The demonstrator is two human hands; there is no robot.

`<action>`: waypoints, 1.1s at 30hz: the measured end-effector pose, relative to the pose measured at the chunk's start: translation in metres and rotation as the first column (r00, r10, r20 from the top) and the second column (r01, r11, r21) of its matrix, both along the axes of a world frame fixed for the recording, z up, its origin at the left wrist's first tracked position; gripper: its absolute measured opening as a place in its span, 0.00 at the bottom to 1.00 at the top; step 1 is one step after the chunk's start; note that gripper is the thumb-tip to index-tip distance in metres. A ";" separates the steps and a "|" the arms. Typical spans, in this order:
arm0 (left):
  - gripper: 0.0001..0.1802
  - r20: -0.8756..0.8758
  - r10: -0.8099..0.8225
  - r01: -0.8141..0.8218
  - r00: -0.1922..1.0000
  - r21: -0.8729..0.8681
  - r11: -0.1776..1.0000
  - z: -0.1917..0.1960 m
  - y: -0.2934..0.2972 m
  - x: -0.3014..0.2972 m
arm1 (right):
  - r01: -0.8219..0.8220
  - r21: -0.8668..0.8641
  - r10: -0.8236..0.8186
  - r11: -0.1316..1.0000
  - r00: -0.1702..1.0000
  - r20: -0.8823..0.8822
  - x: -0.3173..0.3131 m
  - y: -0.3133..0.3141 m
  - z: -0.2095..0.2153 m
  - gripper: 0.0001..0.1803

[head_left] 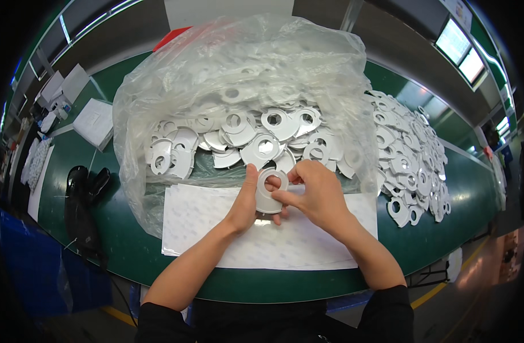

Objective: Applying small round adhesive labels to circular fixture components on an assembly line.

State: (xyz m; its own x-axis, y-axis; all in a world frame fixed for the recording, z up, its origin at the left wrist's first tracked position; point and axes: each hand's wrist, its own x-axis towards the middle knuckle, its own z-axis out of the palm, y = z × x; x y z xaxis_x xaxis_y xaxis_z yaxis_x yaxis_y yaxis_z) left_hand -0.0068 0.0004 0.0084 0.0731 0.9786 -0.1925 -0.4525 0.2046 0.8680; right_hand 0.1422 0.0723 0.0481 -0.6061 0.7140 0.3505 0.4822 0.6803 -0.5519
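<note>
At the centre of the frame a white ring-shaped disc (pixel 269 191) with a round hole and a flat tab is held between both hands, just above a white sheet (pixel 285 240) laid on the green table (pixel 445 228). The left hand (pixel 244 206) is closed on the disc's left edge, thumb laid up along the rim and fingers hidden beneath; the right hand (pixel 313 191) is pinched on the right side, its fingertips (pixel 280 197) pressed at the rim of the hole. Whether a film or backing is being lifted cannot be told, as the fingers cover that edge. Judged from the grip, the step is best done with the disc kept flat and steadied by the left thumb while the right fingertips work only at the edge, so that the thin part is not bent or creased. Directly above the hands, a clear plastic bag (pixel 159 114) is spread open, with many like discs (pixel 256 134) heaped inside it. At the right of the frame a second pile of discs (pixel 410 160) lies loose on the table. At the left, a black glove (pixel 82 200) lies well apart from the hands, with paper stacks (pixel 93 120) at the upper left.
</note>
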 end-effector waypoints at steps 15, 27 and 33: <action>0.44 0.009 -0.090 0.090 0.996 0.008 0.996 -0.003 0.003 -0.007 | 0.048 0.129 -0.063 0.990 0.991 0.120 -0.007 -0.006 -0.004 0.10; 0.35 -0.084 -0.011 0.026 0.996 0.176 0.984 -0.009 0.007 0.001 | 0.517 -0.190 -0.550 0.835 0.785 -0.285 0.128 0.094 0.033 0.16; 0.28 -0.139 -0.008 0.040 0.990 0.226 0.973 -0.019 0.010 0.005 | 0.699 0.166 -0.683 0.695 0.715 -0.152 0.175 0.063 0.024 0.15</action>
State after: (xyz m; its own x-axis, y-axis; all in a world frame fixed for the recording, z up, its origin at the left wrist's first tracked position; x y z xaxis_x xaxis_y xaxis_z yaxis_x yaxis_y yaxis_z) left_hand -0.0021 0.0099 -0.0106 0.0859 0.9960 0.0253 -0.3246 0.0039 0.9458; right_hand 0.3168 0.1351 0.0721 0.0636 0.8311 0.5524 0.8247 0.2679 -0.4980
